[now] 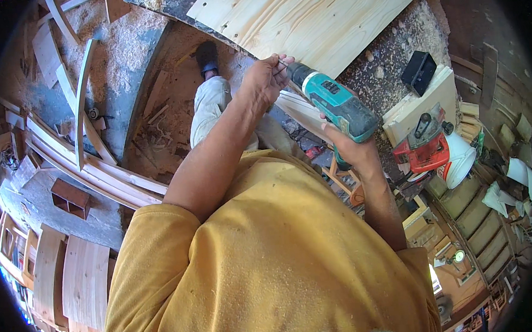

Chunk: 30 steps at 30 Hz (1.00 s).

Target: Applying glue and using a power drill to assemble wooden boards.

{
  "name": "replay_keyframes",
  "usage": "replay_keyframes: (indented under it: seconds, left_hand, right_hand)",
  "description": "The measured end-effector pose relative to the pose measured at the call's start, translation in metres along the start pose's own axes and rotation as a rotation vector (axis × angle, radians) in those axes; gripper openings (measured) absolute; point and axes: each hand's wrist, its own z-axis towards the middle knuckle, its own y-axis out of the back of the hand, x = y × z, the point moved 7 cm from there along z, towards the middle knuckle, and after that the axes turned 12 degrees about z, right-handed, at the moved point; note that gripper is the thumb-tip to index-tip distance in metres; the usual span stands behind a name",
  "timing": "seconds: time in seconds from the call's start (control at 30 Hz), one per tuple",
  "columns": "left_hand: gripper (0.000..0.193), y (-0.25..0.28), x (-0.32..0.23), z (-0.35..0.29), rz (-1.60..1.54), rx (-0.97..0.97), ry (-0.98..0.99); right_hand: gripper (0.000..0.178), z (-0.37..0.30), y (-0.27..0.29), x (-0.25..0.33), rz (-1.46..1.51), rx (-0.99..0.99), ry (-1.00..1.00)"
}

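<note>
A teal and black cordless drill (338, 105) is in my right hand (354, 148), whose fingers wrap round its handle. Its chuck (299, 74) points up and left, toward my left hand (266, 80). The fingers of that hand are pinched together at the front of the chuck, on a thin dark bit (281, 63); whether a screw sits at its end is too small to tell. Just beyond both hands lies a broad pale wooden board (318, 22) with visible grain and a few small dark spots along its edges.
Sawdust covers the dark bench (386, 57) under the board. On the right are a black box (419, 72), a red power tool (423, 149) and a white bucket (460, 159). Curved wooden strips (82, 103) and a reddish hollow block (71, 198) lie to the left.
</note>
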Motion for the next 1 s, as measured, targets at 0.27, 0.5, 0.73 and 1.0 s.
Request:
replay_keyframes:
  seconds: [0.27, 0.5, 0.73, 1.0]
  left_hand:
    - [0.022, 0.004, 0.004, 0.012, -0.044, 0.083, -0.011]
    - [0.022, 0.000, 0.001, 0.004, -0.021, 0.066, -0.014]
    - [0.025, 0.003, 0.002, 0.008, 0.018, 0.079, -0.002]
    - [0.022, 0.002, 0.002, 0.001, -0.001, 0.061, 0.007]
  right_hand:
    - [0.044, 0.001, -0.003, 0.009, -0.043, -0.021, 0.046]
    - [0.053, 0.000, -0.003, 0.005, -0.093, 0.027, 0.056]
    - [0.055, 0.001, -0.006, 0.007, -0.054, 0.021, 0.054]
    - [0.059, 0.004, -0.006, 0.019, -0.069, -0.003, 0.119]
